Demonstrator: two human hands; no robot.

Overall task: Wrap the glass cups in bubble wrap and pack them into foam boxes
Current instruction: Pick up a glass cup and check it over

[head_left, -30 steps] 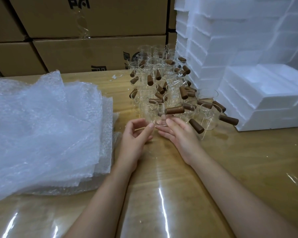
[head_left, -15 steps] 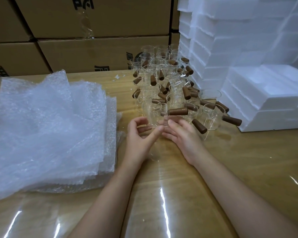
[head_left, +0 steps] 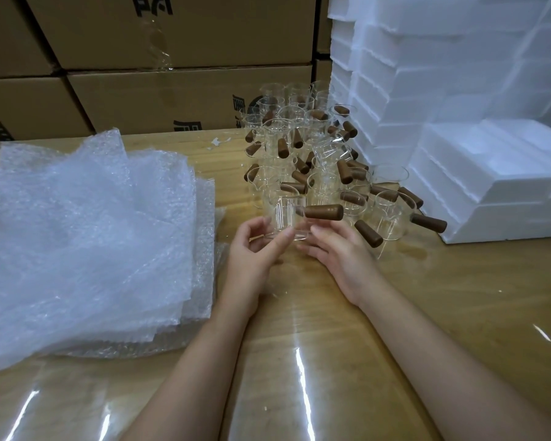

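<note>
A cluster of several clear glass cups (head_left: 315, 148) with brown wooden handles stands on the wooden table (head_left: 331, 361). At the front of the cluster is one glass cup (head_left: 285, 213), its handle pointing right. My left hand (head_left: 255, 253) curls thumb and fingers round that cup's base from the left. My right hand (head_left: 341, 253) touches the base from the right, under the handle, with fairly straight fingers. A thick stack of bubble wrap sheets (head_left: 86, 237) lies to the left. White foam boxes (head_left: 497, 173) are stacked on the right.
A tall wall of more foam pieces (head_left: 427, 74) rises at the back right. Brown cardboard cartons (head_left: 172, 100) line the far edge of the table. Another cup with its handle sticking out (head_left: 392, 218) stands just right of my right hand.
Both hands have moved forward and closed in on the front cup. My left fingers have curled round its base, and my right fingertips now touch it.
</note>
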